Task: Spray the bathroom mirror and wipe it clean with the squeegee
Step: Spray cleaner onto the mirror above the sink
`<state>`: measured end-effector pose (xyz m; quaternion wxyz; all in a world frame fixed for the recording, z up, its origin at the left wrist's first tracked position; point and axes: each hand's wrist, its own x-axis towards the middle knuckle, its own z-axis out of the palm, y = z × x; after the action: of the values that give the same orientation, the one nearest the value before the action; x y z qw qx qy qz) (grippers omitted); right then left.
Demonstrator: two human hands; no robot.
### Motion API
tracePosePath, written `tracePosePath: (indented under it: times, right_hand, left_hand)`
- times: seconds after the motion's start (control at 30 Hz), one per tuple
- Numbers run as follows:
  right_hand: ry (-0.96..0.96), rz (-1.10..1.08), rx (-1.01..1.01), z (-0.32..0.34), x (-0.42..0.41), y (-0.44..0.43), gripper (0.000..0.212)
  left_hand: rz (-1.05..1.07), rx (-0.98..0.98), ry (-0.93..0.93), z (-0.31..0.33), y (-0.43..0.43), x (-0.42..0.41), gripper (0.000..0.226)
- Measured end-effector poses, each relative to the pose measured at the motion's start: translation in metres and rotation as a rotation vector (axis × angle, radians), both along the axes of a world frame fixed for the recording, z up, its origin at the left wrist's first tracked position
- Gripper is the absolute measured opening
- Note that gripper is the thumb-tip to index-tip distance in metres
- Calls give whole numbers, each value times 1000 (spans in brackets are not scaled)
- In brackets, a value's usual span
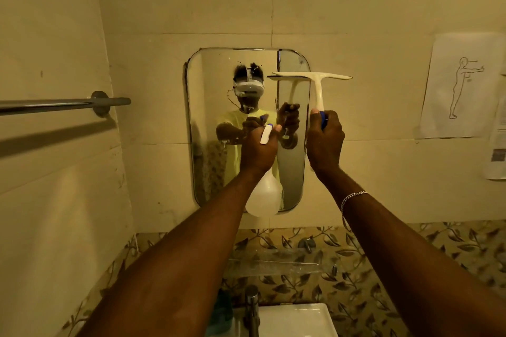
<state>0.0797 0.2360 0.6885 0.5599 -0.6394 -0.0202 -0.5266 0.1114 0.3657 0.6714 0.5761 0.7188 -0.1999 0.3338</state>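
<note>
A rounded rectangular mirror (pixel 213 90) hangs on the tiled wall straight ahead, with wet droplets and drips on its glass. My left hand (pixel 257 149) is raised in front of the mirror's lower middle, wrapped around the neck of a white spray bottle (pixel 264 197) with a white and blue trigger head. My right hand (pixel 324 142) grips the blue end of a white squeegee (pixel 317 82). Its blade lies level across the mirror's upper right edge, partly over the glass and partly over the wall.
A metal towel bar (pixel 63 104) sticks out from the left wall. Below the mirror are a clear glass shelf (pixel 273 262), a tap (pixel 252 306) and a white basin (pixel 295 320). Papers (pixel 460 85) are taped to the wall at right.
</note>
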Motion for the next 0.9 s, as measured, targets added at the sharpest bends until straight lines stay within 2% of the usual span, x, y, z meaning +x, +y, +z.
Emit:
tracePosePath:
  times: [0.1, 0.3, 0.47, 0.67, 0.9]
  right_hand:
    - [24, 4, 17, -3, -1, -11, 18]
    - [47, 2, 19, -13, -3, -16, 25]
    - [59, 18, 25, -19, -3, -12, 23]
    - [88, 34, 36, -27, -2, 3, 24]
    - [113, 58, 56, -27, -7, 18, 30]
  left_hand:
    - [17, 14, 28, -6, -13, 2, 36]
    - [12, 7, 4, -26, -9, 3, 30]
    - [45, -24, 60, -54, 19, 5, 37]
    - [96, -45, 125, -100, 64, 0, 24]
    - [177, -51, 181, -141, 98, -6, 27]
